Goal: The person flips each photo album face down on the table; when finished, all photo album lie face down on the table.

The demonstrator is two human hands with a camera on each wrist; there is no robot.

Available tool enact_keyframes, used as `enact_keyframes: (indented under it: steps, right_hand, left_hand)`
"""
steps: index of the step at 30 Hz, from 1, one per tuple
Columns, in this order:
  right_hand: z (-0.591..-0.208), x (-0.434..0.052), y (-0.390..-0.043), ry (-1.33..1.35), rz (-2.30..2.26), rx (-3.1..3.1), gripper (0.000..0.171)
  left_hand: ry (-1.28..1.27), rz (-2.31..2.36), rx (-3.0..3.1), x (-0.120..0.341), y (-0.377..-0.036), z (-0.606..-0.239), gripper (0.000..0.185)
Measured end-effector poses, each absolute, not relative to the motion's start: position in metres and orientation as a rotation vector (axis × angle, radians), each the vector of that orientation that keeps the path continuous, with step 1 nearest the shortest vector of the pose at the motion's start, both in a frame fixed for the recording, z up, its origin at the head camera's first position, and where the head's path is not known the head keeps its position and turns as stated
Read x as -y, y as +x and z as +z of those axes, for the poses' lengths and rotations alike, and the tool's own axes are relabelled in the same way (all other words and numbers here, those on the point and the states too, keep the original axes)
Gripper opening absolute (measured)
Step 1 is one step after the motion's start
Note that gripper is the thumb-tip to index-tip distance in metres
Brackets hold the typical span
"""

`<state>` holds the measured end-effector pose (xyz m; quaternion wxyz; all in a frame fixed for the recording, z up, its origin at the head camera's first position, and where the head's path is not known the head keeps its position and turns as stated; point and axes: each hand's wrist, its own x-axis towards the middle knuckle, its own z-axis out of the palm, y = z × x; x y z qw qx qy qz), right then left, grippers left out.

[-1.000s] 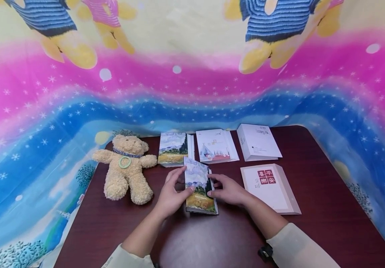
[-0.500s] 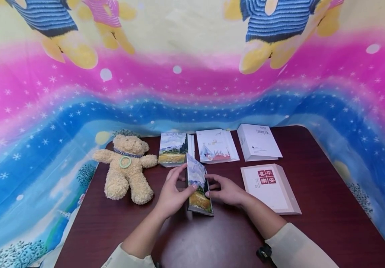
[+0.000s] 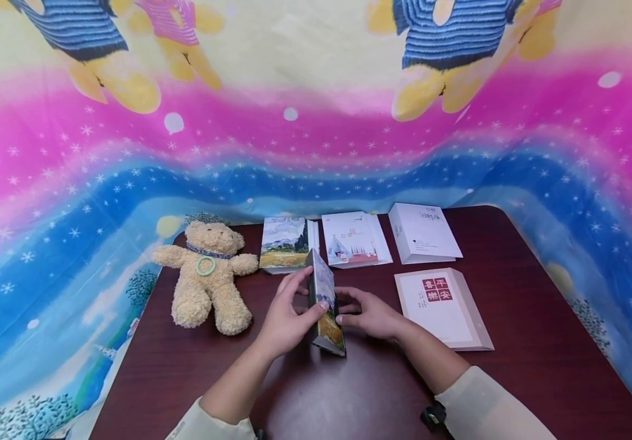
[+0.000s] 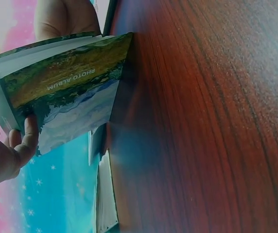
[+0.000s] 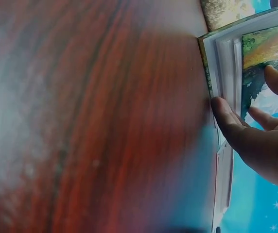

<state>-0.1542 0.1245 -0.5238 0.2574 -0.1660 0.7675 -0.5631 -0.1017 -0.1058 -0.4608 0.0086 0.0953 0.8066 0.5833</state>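
We see a dark wooden desk backed by a bright pink and blue cloth. A teddy bear lies at the far left. Four books sit behind and to the right: a painted one, a white illustrated one, a plain white one and a nearer one with red squares. At the middle, a photo album stands tilted on its edge. Our left hand grips its left side, fingers curled round it; our right hand holds the right side, thumb pressed on the pages.
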Motion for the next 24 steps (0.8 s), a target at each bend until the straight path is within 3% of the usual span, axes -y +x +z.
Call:
enact_keyframes:
  steps: [24]
  right_hand:
    - [-0.494,-0.13,-0.145,-0.499,-1.589,-2.104,0.057]
  left_hand:
    - [0.388,1.902,-2.453,0.096,-0.103,-0.461,0.073]
